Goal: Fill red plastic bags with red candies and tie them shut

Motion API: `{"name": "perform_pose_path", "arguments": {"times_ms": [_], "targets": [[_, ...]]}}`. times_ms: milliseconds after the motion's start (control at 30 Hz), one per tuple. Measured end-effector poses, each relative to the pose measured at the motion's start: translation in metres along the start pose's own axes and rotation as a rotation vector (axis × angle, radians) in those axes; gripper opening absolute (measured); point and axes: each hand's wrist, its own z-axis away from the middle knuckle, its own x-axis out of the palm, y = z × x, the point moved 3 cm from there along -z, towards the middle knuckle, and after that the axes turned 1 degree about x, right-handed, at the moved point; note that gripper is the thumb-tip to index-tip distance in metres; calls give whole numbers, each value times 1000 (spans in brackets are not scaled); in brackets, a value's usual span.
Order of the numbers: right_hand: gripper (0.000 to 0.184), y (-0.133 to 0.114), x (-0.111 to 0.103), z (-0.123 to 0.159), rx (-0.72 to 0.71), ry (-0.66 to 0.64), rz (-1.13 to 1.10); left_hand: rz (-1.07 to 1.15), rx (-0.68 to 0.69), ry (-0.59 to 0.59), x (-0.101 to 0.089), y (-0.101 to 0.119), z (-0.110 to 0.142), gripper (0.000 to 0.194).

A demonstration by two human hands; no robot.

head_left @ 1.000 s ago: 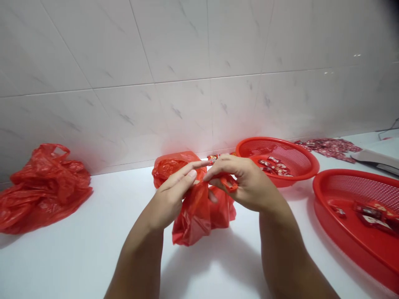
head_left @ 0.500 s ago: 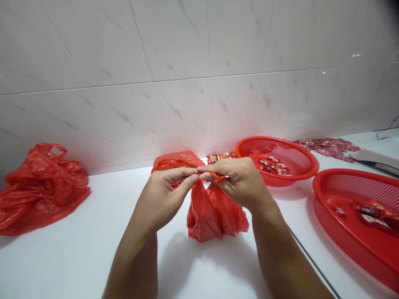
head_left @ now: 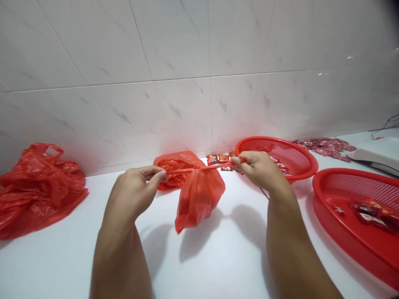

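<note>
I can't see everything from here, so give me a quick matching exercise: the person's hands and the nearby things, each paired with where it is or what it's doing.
Things:
1. Left hand
2. Right hand
3. Crumpled red plastic bag
4. Red mesh basket

Places or states:
A. Behind the right hand, with wrapped sweets inside
B. Pinching the end of the stretched red handle near the basket
C. Lying apart at the far left
D. Pinching the handle's end near the crumpled bag

Pairs: 1-D, 2-B, 3-C, 4-A

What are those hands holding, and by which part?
The left hand and right hand grip a red plastic bag by its stretched handles, one each.
</note>
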Motion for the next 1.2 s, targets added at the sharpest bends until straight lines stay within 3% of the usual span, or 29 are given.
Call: {"name": "perform_pose_path", "arguments": {"times_ms": [133, 200, 300, 433, 500, 567, 667, 800, 900, 967, 1033, 1067, 1100, 1200], "targets": [[50, 34, -8, -4, 151, -13, 77, 44, -40, -55, 1, -10, -8, 29], [52, 30, -8, -3, 163, 69, 45, 107, -2, -50, 2, -3, -5, 28], [52, -1, 6, -1, 115, 67, -291, 209, 83, -51, 6, 15, 4, 27], [54, -57, 51, 7, -14, -393, -751, 220, 253, -33, 9, 38, 19, 26], [54, -75, 72, 13, -42, -614, -771, 212, 295, -38, 9, 44, 25, 24], [53, -83, 83, 16, -74, -720, -703, 219, 310, -82, 10, 47, 29, 23], [53, -81, 79, 16, -104, -675, -664, 297, 332, -122, 10, 47, 32, 25], [49, -82, 55, 18, -191, -615, -784, 475, 347, -130, 10, 44, 37, 74], [45, -88, 41, 24, -267, -593, -900, 570, 368, -340, 13, 47, 43, 87], [44, -92, 36, 27, -290, -554, -978, 561, 363, -555, 18, 51, 49, 69], [46, -96, 34, 30, -312, -518, -1046, 490, 354, -686, 22, 57, 54, 30], [47, -98, 33, 30, -325, -505, -1070, 445, 363, -689, 22, 59, 54, 11], [47, -99, 33, 31, -333, -492, -1087, 402, 378, -660, 22, 62, 54, 4], [45, -100, 37, 29, -316, -502, -1120, 282, 415, -553, 18, 63, 53, 15]]}}
